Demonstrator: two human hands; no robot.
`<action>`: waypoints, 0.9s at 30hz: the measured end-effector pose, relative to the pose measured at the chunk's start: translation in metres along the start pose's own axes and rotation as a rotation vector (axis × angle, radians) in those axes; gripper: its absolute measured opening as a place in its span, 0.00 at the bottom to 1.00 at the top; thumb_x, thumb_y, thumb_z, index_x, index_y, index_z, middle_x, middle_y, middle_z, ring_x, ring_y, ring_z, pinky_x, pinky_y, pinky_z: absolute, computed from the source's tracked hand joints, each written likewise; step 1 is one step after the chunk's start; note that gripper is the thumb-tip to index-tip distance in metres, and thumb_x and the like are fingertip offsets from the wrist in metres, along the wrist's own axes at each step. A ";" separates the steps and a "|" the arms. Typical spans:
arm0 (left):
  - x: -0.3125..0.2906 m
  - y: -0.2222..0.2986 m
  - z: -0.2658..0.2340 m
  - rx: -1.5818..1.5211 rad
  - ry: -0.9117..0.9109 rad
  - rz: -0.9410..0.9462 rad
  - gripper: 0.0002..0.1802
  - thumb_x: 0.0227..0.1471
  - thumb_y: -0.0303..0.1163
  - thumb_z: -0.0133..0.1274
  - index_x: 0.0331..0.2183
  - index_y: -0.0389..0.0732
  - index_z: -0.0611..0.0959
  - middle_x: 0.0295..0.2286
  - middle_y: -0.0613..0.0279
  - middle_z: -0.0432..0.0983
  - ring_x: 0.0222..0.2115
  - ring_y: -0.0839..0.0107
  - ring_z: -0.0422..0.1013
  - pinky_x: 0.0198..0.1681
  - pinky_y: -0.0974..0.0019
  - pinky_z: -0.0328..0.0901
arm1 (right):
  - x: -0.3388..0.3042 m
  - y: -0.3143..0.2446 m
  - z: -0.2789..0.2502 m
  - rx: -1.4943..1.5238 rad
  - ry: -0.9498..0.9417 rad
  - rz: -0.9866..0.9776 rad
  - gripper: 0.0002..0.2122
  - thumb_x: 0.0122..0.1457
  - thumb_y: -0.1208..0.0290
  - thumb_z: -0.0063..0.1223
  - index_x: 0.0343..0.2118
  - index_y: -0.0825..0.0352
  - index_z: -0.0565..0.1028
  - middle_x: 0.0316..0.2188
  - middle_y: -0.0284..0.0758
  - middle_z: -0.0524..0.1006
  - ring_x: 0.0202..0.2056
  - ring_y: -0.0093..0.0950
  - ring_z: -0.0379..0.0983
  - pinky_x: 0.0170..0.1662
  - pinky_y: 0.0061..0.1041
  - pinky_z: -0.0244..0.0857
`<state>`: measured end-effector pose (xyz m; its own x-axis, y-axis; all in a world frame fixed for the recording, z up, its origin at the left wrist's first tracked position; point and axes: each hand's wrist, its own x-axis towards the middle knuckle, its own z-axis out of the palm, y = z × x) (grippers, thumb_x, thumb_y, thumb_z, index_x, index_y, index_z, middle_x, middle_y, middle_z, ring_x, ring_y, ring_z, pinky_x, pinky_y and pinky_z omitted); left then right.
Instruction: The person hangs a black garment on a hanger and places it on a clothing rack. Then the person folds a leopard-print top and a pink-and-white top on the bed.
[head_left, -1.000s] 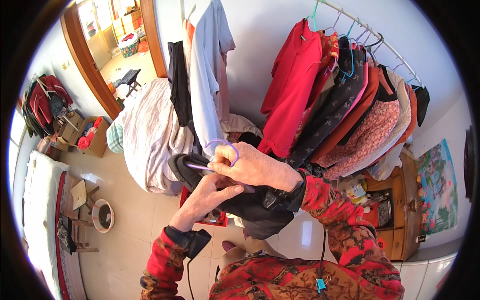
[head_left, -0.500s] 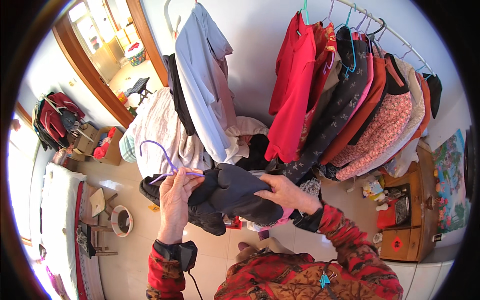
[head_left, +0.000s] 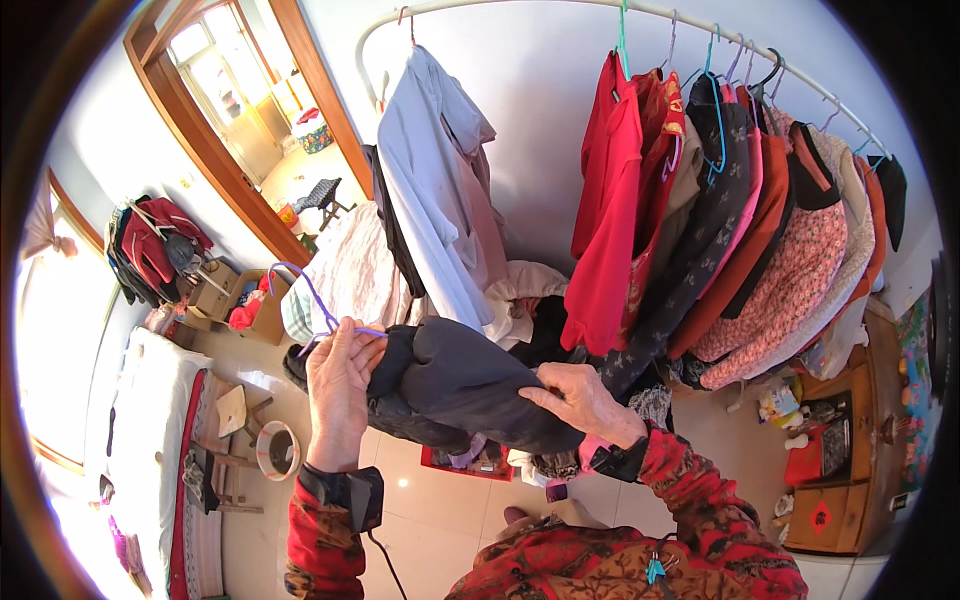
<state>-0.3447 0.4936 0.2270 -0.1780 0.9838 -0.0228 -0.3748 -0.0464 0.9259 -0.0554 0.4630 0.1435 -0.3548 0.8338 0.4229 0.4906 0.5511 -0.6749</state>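
My left hand (head_left: pixel 342 390) is closed round a purple hanger (head_left: pixel 322 306), near the neck below its hook. A dark grey-black garment (head_left: pixel 470 385) stretches sideways from the hanger, its padded black part hanging beside my left fingers. My right hand (head_left: pixel 585 402) pinches the garment's upper edge at its right end between thumb and fingers. The part of the hanger beyond my left hand is hidden by the cloth. Under the garment, a red box (head_left: pixel 490 473) with things in it shows on the floor.
A white rail (head_left: pixel 560 5) carries a pale blue shirt (head_left: pixel 430 180), a red top (head_left: pixel 605 200) and several other garments. Pale bedding-like cloth (head_left: pixel 355 265) is heaped behind my hands. At left stand a bed (head_left: pixel 150 420), a bucket (head_left: pixel 278 450) and stools; a wooden cabinet (head_left: pixel 850 480) stands right.
The view has shifted, so the room appears further right and lower. My hands are slightly further apart, the garment is drawn out straighter, and more of the red box shows beneath it.
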 end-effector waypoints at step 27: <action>-0.007 -0.012 0.098 0.114 -0.203 0.068 0.15 0.60 0.37 0.48 0.34 0.33 0.78 0.31 0.56 0.77 0.33 0.67 0.77 0.35 0.68 0.72 | 0.003 0.016 -0.049 0.165 0.239 0.030 0.22 0.54 0.64 0.59 0.47 0.72 0.68 0.41 0.42 0.72 0.43 0.36 0.71 0.47 0.30 0.64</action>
<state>-0.2500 0.5042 0.2525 -0.0086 0.9943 0.1064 -0.2607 -0.1050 0.9597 -0.0096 0.4760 0.1635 -0.1348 0.8444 0.5184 0.3555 0.5296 -0.7702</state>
